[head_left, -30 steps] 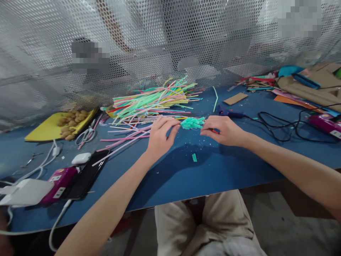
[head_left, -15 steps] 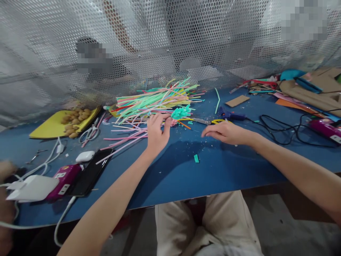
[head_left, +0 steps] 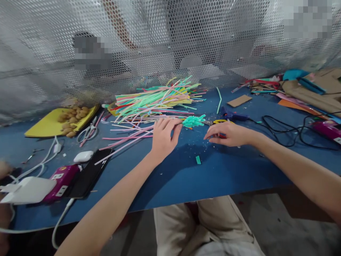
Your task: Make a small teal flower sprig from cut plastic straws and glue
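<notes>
well left of and beyond the yellow-handled tool [head_left: 220, 121], loose coloured stems [head_left: 157, 99] are lying heaped, some running out of sight behind your left hand [head_left: 165, 134]. that hand, left of the tool, is pinching one end of the green fuzzy cluster [head_left: 193, 121]; you're likely doing best while you're gripping only that end, lightly, so you aren't crushing the tufts. the cluster is sitting just left of the tool, its tufts seemingly masking the tool's tip, so i'm not seeing whether the two are touching. your right hand [head_left: 226, 134], on the tool's near side, is curving its fingers loosely and covering part of the tool; i'm not able to tell whether it's gripping anything, or what the red patch [head_left: 222, 136] under its fingers is.
</notes>
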Demonstrator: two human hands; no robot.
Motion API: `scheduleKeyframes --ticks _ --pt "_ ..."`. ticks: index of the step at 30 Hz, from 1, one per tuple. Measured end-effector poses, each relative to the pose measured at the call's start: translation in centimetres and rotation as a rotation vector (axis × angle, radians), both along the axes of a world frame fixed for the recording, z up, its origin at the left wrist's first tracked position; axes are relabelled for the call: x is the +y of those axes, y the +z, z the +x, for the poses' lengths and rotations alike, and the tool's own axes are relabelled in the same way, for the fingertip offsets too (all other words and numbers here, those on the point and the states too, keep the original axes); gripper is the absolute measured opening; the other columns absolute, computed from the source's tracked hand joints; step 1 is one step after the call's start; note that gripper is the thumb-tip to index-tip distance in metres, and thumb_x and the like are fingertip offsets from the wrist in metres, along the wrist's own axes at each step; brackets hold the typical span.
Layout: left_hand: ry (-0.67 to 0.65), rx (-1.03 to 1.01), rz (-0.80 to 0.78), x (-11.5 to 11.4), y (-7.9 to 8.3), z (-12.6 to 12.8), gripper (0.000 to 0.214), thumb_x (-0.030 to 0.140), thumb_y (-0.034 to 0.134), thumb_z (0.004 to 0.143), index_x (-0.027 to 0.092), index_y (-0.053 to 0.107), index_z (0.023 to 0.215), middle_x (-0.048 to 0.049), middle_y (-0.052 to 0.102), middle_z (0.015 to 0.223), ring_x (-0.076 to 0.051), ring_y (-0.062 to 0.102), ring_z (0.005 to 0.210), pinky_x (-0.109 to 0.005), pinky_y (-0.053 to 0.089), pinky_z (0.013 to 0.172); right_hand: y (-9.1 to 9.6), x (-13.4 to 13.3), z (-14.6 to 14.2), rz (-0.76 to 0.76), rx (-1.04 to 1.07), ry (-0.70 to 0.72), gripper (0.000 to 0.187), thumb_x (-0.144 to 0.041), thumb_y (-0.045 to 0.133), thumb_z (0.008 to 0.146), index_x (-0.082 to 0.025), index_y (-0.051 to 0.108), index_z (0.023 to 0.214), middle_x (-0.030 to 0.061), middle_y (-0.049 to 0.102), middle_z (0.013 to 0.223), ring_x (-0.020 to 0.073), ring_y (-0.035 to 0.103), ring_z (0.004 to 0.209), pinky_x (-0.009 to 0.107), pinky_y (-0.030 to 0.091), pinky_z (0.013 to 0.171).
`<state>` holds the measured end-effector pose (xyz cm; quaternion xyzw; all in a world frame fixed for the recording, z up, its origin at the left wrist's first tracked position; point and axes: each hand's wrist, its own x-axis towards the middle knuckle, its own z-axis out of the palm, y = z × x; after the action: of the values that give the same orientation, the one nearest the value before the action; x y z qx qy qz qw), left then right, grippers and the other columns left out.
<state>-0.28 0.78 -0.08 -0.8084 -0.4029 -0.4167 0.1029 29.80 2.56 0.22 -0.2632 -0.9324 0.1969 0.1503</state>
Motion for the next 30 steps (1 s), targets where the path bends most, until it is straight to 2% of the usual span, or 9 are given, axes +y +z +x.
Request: scheduleKeyframes --ticks 7,12,22,26,30 --pt "0.098 0.073 -0.054 -0.1 -0.7 0.3 0.026 0.038 0.047 0.107 0.024 0.068 0.113 -0.0049 0.072 0.095 -0.023 0.061 0.093 -0.038 0.036 0.081 0.6 0.0 -0.5 -0.019 0.024 0.003 0.031 -0.039 0.054 0.102 -0.023 0.077 0.114 0.0068 0.077 0.113 0.0196 0.070 0.104 0.033 0.050 0.096" --pt "0.096 0.068 -0.126 0.2 -1.0 0.3 0.029 0.041 0.046 0.107 0.024 0.069 0.113 -0.0056 0.073 0.099 -0.023 0.063 0.095 -0.038 0.037 0.083 0.8 -0.2 -0.7 0.012 0.007 0.004 0.031 -0.039 0.053 0.103 -0.023 0.077 0.113 0.0059 0.078 0.112 0.0188 0.070 0.104 0.032 0.050 0.096" --pt "0.084 0.085 -0.128 -0.1 -0.7 0.5 0.031 0.041 0.045 0.107 0.024 0.070 0.112 -0.0059 0.074 0.104 -0.023 0.062 0.100 -0.038 0.038 0.086 0.1 -0.1 -1.4 0.011 0.001 0.040 0.030 -0.039 0.054 0.102 -0.024 0.078 0.112 0.0047 0.079 0.110 0.0186 0.072 0.102 0.031 0.050 0.093" --pt "0.066 0.084 -0.114 0.0 -0.8 0.4 0.029 0.041 0.046 0.107 0.023 0.070 0.110 -0.0060 0.074 0.106 -0.024 0.062 0.102 -0.038 0.038 0.087 0.5 -0.2 -0.9 0.043 0.007 -0.010 0.030 -0.039 0.053 0.102 -0.022 0.078 0.109 0.0050 0.079 0.109 0.0183 0.072 0.100 0.031 0.050 0.092" --pt "0.055 0.082 -0.119 0.1 -0.7 0.4 0.027 0.040 0.048 0.106 0.023 0.069 0.110 -0.0060 0.074 0.107 -0.024 0.063 0.102 -0.038 0.039 0.087 0.5 -0.1 -0.4 0.159 0.023 -0.125 0.029 -0.035 0.052 0.102 -0.023 0.078 0.106 0.0049 0.079 0.109 0.0200 0.072 0.102 0.032 0.050 0.092"
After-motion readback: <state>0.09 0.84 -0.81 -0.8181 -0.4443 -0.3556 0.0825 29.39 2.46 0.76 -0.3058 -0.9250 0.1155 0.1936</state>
